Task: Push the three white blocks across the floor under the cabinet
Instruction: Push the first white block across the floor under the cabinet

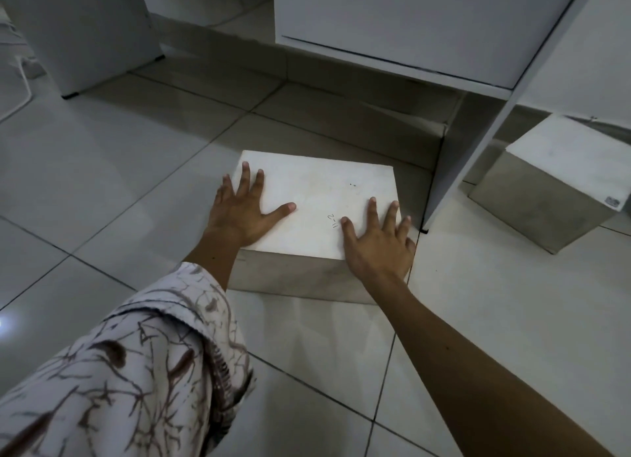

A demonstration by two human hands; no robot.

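Spreading our fingers flat, we press both palms on top of a white block: the left hand at its left edge, the right hand at its near right corner. This block sits on the tiled floor just before the white cabinet. A second block stands right of the cabinet's side panel.
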